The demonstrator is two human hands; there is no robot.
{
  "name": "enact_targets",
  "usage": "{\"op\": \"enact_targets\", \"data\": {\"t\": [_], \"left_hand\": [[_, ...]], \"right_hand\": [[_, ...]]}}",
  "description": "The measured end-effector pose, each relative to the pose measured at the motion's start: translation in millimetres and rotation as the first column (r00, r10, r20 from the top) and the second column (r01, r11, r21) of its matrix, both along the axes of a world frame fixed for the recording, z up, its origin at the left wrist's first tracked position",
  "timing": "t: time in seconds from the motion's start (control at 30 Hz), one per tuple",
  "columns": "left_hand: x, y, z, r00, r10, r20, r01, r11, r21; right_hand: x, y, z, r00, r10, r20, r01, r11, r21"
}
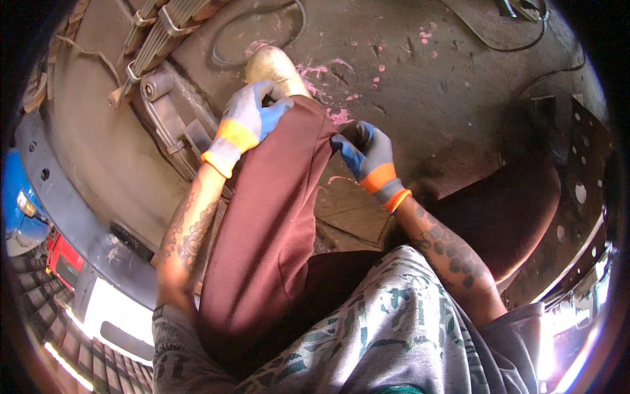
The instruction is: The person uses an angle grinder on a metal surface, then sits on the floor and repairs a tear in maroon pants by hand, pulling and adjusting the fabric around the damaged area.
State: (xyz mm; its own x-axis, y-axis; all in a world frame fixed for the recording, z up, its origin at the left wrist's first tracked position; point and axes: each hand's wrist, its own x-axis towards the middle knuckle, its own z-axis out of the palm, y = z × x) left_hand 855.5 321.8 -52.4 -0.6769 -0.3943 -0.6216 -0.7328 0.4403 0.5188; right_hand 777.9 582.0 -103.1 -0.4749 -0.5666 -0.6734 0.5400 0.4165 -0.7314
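Both my hands wear grey and blue work gloves with orange cuffs. My left hand (251,118) is closed on the left edge of my dark red trouser leg (275,197), near its hem, with the fingers bent over the cloth. On the opposite side of the same leg, my right hand (369,154) pinches the cloth between thumb and fingers. The leg is stretched forward, and a pale, dirty boot (274,69) sticks out beyond the hem. My other leg is bent out to the right, in shadow.
Leaf springs (161,33) lie at the upper left, with a spring end (157,85) close by my left hand. Cables (303,26) loop over the stained floor (407,85). A perforated metal beam (581,190) curves along the right, and another frame rail (72,203) runs at left.
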Motion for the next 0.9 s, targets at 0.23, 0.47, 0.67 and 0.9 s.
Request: {"op": "enact_targets", "data": {"t": [0.23,0.47,0.67,0.9], "left_hand": [[7.4,3.6,12.9,0.994,-0.039,0.105,0.058,0.98,-0.191],[26.2,-2.5,1.4,0.981,-0.18,-0.076,0.174,0.982,-0.079],[34.0,-4.8,3.7,0.998,-0.047,-0.031,0.046,0.999,-0.025],[35.4,-1.3,-1.5,1.0,0.016,0.013,-0.016,1.0,0.007]], "right_hand": [[13.1,-9.1,7.1,0.967,0.225,0.124,-0.233,0.971,0.06],[23.8,-6.2,4.3,0.952,0.239,0.189,-0.255,0.964,0.068],[32.5,-0.5,43.1,0.943,0.04,0.329,-0.079,0.991,0.106],[47.5,29.8,65.5,0.894,0.079,0.44,-0.16,0.976,0.151]]}}
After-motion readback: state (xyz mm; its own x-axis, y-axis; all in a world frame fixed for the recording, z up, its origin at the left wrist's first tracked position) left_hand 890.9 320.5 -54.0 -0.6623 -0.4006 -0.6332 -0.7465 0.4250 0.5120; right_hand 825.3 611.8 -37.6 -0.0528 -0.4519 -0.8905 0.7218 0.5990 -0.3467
